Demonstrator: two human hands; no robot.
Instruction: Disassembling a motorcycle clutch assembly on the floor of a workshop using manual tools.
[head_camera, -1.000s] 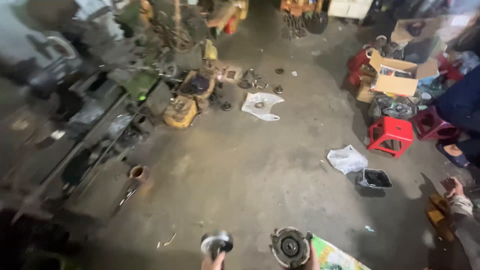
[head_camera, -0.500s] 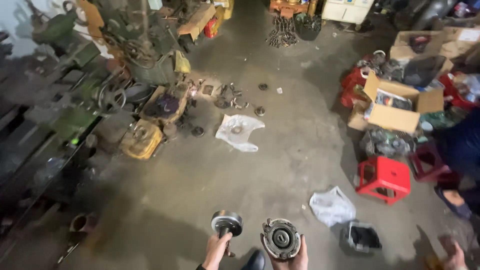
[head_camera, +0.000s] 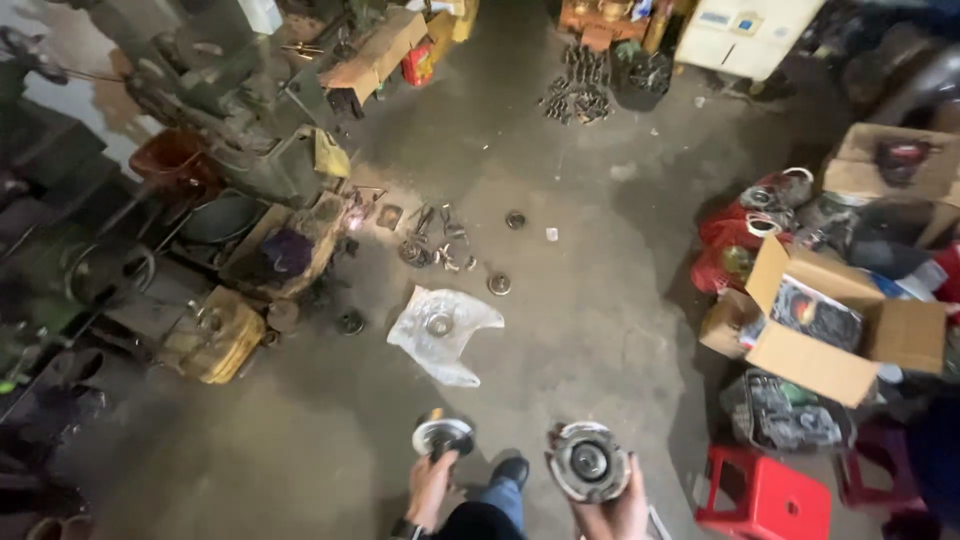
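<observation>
1. Fingers: the left hand (head_camera: 432, 487) is clenched around the stem of a small round metal part with a shiny disc-shaped top (head_camera: 442, 436), held upright just above the knuckles. The right hand (head_camera: 612, 510) grasps from below a larger round grey metal hub with a dark central bore (head_camera: 589, 461), its face turned up toward the camera.
2. Where the parts are: both are off the ground, held out in front of the body at the bottom of the view, side by side but apart, not touching. A dark shoe (head_camera: 511, 470) shows on the floor between them.
3. Progress, as a judgement: the two pieces are in hand and separate; nothing shows them joined or set down anywhere.
4. Surface: stained grey concrete floor (head_camera: 590, 260). A crumpled white plastic sheet with a round metal piece on it (head_camera: 442, 330) lies ahead of the hands; small scattered metal discs and tools (head_camera: 450, 245) lie beyond it.
5. Room: cluttered workshop. To the left, dark machinery and a yellow metal casing (head_camera: 212, 335). To the right, an open brown cardboard box (head_camera: 825, 330) and a red plastic stool (head_camera: 765, 495). A pale cabinet (head_camera: 745, 35) stands at the far end.
</observation>
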